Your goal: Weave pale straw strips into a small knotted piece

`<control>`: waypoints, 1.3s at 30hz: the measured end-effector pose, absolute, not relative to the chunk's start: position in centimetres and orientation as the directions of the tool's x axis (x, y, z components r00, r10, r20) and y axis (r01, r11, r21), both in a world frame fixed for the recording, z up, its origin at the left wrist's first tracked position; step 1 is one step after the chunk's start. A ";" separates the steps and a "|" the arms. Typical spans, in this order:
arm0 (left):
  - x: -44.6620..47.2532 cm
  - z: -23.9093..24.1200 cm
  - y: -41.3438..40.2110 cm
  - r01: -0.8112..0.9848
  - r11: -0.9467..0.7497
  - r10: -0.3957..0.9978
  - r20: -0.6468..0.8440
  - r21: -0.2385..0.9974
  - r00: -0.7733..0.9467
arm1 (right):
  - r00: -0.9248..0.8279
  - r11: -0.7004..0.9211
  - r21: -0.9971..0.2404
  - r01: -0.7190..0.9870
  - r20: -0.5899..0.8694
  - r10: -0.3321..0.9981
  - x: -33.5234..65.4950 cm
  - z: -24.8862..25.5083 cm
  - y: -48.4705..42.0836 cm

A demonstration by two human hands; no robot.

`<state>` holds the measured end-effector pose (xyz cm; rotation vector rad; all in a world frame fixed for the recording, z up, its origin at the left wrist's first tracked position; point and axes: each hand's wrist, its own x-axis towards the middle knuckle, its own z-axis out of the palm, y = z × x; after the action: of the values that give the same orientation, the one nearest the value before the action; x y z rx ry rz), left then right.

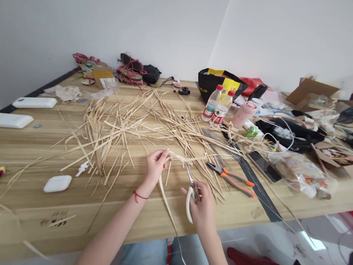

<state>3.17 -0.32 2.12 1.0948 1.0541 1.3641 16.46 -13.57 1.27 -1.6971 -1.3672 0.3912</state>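
Observation:
My left hand [157, 164] pinches a twisted pale straw strip [178, 157] above the table's near half. One long end of straw hangs from under that hand past the table edge. In my right hand [203, 208] is a pair of scissors [192, 188] with white handles. Their blades point up and away, with the tips close to the strip; whether they touch it I cannot tell. Many loose straw strips [123, 129] lie spread across the table beyond both hands. Pliers [230, 178] with orange and grey handles rest to the right of the scissors.
Two water bottles [212, 104], a pink cup [244, 114] and a black bag [204, 83] stand at the back right. A phone [264, 166] lies right of the pliers. On the left are a white case [57, 183] and two white devices [5, 120]. The table's front edge borders my lap.

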 end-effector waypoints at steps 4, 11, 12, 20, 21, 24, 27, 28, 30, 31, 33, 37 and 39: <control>3.2 2.0 -0.3 -0.188 -0.073 0.997 0.069 0.979 -0.026 | 0.325 0.031 -0.764 0.645 0.311 0.893 16.2 1.4 -13.5; 3.2 2.1 -0.4 -0.189 -0.072 0.997 0.070 0.979 -0.017 | 0.292 0.069 -0.742 0.667 0.345 0.892 16.3 1.7 -13.2; 3.2 2.1 -0.5 -0.189 -0.074 0.997 0.072 0.979 -0.018 | 0.288 0.070 -0.746 0.662 0.339 0.895 16.4 1.8 -13.2; 3.3 2.0 -0.5 -0.193 -0.082 0.997 0.081 0.978 -0.013 | 0.303 0.043 -0.778 0.626 0.294 0.906 16.5 1.8 -13.1; 3.3 2.0 -0.5 -0.192 -0.085 0.996 0.084 0.978 -0.015 | 0.305 0.041 -0.781 0.623 0.290 0.907 16.5 1.8 -13.1; 3.3 2.0 -0.4 -0.188 -0.090 0.996 0.089 0.978 -0.017 | 0.310 0.037 -0.799 0.600 0.275 0.910 16.5 1.7 -13.0; 3.3 1.9 -0.4 -0.187 -0.090 0.996 0.089 0.978 -0.018 | 0.316 0.034 -0.821 0.570 0.257 0.913 16.4 1.3 -13.0; 3.3 1.8 -0.3 -0.187 -0.090 0.996 0.088 0.978 -0.017 | 0.320 0.031 -0.826 0.562 0.252 0.913 16.4 1.2 -12.9; 3.3 1.7 -0.3 -0.190 -0.087 0.996 0.086 0.978 -0.014 | 0.343 0.016 -0.833 0.553 0.245 0.907 16.4 0.9 -12.8; 3.3 1.7 -0.3 -0.191 -0.084 0.996 0.084 0.978 -0.011 | 0.361 0.003 -0.833 0.553 0.242 0.901 16.5 0.7 -12.8; 3.2 1.6 -0.2 -0.194 -0.079 0.997 0.079 0.978 -0.006 | 0.410 -0.039 -0.823 0.567 0.241 0.879 17.0 0.4 -12.5; 3.2 1.6 -0.1 -0.199 -0.074 0.997 0.074 0.977 -0.005 | 0.453 -0.086 -0.752 0.654 0.297 0.840 19.0 -0.3 -11.5; 3.1 1.5 0.0 -0.202 -0.078 0.997 0.079 0.976 -0.003 | 0.410 -0.055 -0.706 0.706 0.344 0.844 20.4 -0.7 -10.7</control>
<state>3.15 -0.04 1.51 1.1158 1.0161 1.3518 20.38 -10.74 -0.74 -1.8013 -1.3401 0.2017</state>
